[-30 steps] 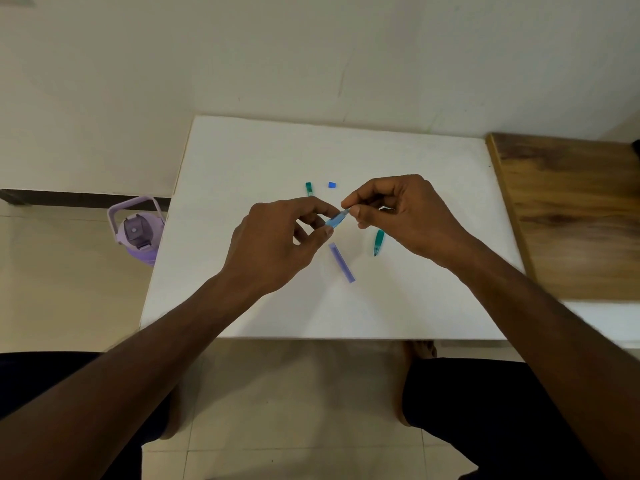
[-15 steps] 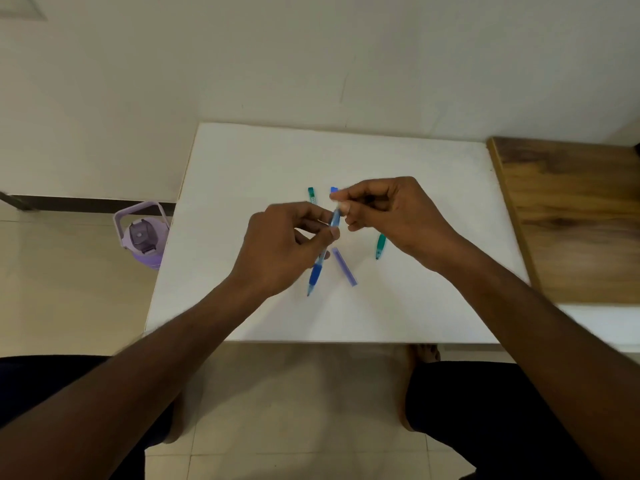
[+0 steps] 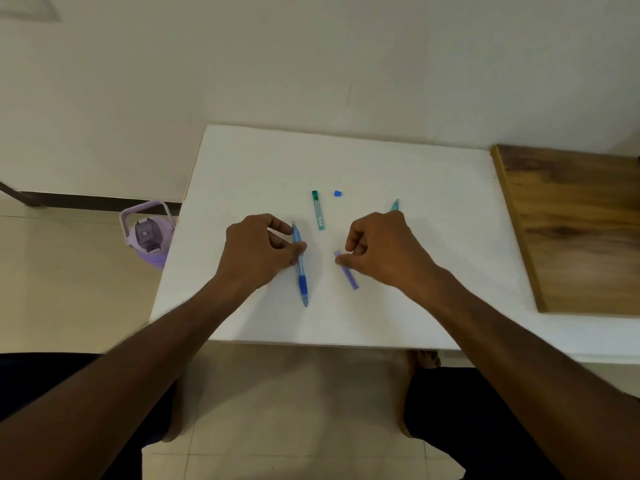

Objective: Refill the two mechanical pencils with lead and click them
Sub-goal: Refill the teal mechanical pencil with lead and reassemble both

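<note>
White table (image 3: 433, 237), seated person, both forearms in from the near edge. Landmark: green lead tube (image 3: 318, 210), lying roughly mid-table. Blue mechanical pencil (image 3: 300, 263) lies just left of the tube and nearer the person, tip toward the near edge; left hand (image 3: 258, 254) pinches its upper barrel between thumb and fingers. Purple lead case (image 3: 346, 270) lies right of the tube and nearer, slanted; right hand (image 3: 381, 251), fingers curled, has thumb and fingertip on the case's far end. Whether it truly grips or only touches, cannot tell. Teal mechanical pencil (image 3: 394, 205) pokes out beyond the right hand, right of the tube, mostly hidden. Small blue cap (image 3: 338, 193) sits just right of the tube's top end. Step, by judgement: fetching lead for the blue pencil, its cap off. Next calls for lifting the case, tipping out one thin lead, and aligning it with the pencil's open end, which is fine, steady work.
</note>
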Demonstrator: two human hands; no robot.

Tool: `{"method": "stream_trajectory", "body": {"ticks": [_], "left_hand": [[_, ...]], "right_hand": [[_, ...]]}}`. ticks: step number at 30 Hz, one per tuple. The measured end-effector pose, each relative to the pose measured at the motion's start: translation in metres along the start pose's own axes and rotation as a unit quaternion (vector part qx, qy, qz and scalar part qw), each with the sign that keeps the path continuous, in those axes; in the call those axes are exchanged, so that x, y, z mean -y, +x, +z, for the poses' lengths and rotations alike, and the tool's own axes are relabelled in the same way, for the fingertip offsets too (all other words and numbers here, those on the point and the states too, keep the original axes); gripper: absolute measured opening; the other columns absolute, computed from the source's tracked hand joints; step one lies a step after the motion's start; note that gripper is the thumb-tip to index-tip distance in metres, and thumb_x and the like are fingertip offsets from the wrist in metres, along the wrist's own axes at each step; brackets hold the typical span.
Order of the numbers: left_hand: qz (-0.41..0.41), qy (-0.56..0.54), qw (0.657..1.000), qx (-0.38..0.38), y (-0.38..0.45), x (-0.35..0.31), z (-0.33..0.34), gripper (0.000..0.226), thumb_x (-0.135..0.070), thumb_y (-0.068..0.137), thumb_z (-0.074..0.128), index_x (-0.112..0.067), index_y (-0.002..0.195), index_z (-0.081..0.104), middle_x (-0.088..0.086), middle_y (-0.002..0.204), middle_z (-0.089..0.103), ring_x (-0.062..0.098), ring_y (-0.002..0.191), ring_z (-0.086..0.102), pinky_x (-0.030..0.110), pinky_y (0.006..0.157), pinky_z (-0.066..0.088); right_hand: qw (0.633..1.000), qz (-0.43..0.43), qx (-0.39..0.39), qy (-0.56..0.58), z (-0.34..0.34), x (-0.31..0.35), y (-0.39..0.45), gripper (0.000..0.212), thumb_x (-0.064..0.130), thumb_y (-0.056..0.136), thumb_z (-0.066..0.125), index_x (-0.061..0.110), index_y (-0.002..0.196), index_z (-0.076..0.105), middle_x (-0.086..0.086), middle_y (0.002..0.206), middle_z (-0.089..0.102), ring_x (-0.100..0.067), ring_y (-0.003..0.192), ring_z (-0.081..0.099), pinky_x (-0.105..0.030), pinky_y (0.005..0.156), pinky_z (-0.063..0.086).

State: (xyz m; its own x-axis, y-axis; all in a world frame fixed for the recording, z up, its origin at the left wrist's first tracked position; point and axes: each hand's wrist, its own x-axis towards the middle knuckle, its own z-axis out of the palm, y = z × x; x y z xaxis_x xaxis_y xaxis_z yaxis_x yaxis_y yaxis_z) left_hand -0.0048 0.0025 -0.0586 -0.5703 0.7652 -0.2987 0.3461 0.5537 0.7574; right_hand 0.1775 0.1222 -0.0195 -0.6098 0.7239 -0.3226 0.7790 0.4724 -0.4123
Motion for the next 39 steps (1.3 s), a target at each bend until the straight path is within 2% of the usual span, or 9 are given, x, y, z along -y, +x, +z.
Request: {"method": "stream_trajectory", "body": {"ticks": [4,9,15,20,25,27,30,35,39], "left_hand": [[-0.008,0.015,1.000,-0.007,0.004,0.003,-0.001,0.040,-0.050,0.075,0.089,-0.021,0.099,0.076,-0.010,0.068,0.077,0.004,0.064,0.075,0.023,0.081,0.060],[0.007,0.038,0.999,-0.028,0.002,0.004,-0.001,0.041,-0.050,0.074,0.090,-0.018,0.094,0.074,-0.010,0.069,0.074,0.006,0.060,0.073,0.015,0.072,0.055],[0.084,0.135,0.985,-0.064,-0.002,-0.003,-0.008,0.044,-0.053,0.086,0.080,-0.021,0.113,0.069,-0.008,0.095,0.071,0.010,0.079,0.065,0.018,0.073,0.047],[0.144,-0.002,0.989,0.018,-0.006,-0.023,-0.013,0.023,-0.044,0.100,0.067,-0.028,0.110,0.080,-0.017,0.094,0.079,-0.001,0.080,0.075,0.022,0.084,0.061],[0.118,-0.037,0.992,-0.030,-0.007,-0.026,-0.014,0.014,-0.033,0.095,0.077,-0.022,0.103,0.080,-0.008,0.088,0.080,0.008,0.077,0.077,0.030,0.077,0.065],[0.105,-0.052,0.992,-0.036,-0.007,-0.027,-0.018,0.010,-0.033,0.095,0.075,-0.024,0.099,0.078,-0.010,0.089,0.079,0.009,0.076,0.076,0.031,0.074,0.065],[0.087,-0.061,0.993,-0.055,-0.007,-0.027,-0.023,0.006,-0.034,0.094,0.075,-0.028,0.095,0.076,-0.013,0.088,0.078,0.009,0.076,0.076,0.027,0.076,0.063],[0.072,-0.076,0.993,-0.051,-0.008,-0.026,-0.025,0.007,-0.034,0.095,0.075,-0.027,0.097,0.076,-0.012,0.089,0.079,0.011,0.077,0.077,0.034,0.078,0.065],[0.081,-0.081,0.993,-0.042,-0.010,-0.027,-0.024,0.007,-0.034,0.095,0.074,-0.027,0.098,0.075,-0.012,0.089,0.079,0.010,0.076,0.077,0.035,0.076,0.065]], "right_hand": [[0.999,0.023,0.019,-0.041,0.016,0.005,0.002,0.040,0.055,0.086,0.080,0.016,0.081,0.074,0.000,0.074,0.075,-0.013,0.075,0.069,-0.029,0.086,0.053],[1.000,0.007,0.003,0.004,0.016,0.006,0.003,0.031,0.042,0.091,0.079,0.014,0.079,0.076,0.000,0.069,0.073,-0.011,0.063,0.065,-0.021,0.070,0.046],[0.957,0.015,-0.008,0.289,-0.009,0.020,0.013,0.013,0.022,0.088,0.086,0.014,0.094,0.078,0.000,0.080,0.081,-0.011,0.072,0.080,-0.030,0.078,0.067],[0.921,0.007,-0.033,0.387,-0.017,0.028,0.027,0.013,0.017,0.088,0.085,0.010,0.098,0.080,-0.006,0.086,0.082,-0.020,0.079,0.080,-0.033,0.078,0.067],[0.913,-0.016,-0.022,0.408,-0.015,0.026,0.042,0.014,0.027,0.090,0.083,0.014,0.095,0.083,-0.004,0.084,0.082,-0.019,0.076,0.079,-0.030,0.074,0.065],[0.937,-0.009,-0.080,0.339,-0.014,0.016,0.050,0.017,0.036,0.093,0.079,0.020,0.098,0.083,0.003,0.086,0.082,-0.012,0.075,0.078,-0.022,0.077,0.063],[0.986,-0.021,-0.155,0.057,-0.011,-0.002,0.060,0.023,0.032,0.100,0.070,0.024,0.119,0.078,0.004,0.109,0.079,-0.004,0.085,0.071,-0.002,0.084,0.045],[0.987,-0.095,-0.107,-0.072,0.013,0.000,0.061,0.043,0.012,0.106,0.057,0.017,0.150,0.057,-0.005,0.145,0.057,-0.027,0.130,0.053,-0.034,0.111,0.044],[0.980,-0.094,-0.131,-0.112,0.015,0.001,0.061,0.032,0.005,0.105,0.057,0.011,0.132,0.071,-0.007,0.129,0.064,-0.025,0.120,0.058,-0.033,0.100,0.052]]}}
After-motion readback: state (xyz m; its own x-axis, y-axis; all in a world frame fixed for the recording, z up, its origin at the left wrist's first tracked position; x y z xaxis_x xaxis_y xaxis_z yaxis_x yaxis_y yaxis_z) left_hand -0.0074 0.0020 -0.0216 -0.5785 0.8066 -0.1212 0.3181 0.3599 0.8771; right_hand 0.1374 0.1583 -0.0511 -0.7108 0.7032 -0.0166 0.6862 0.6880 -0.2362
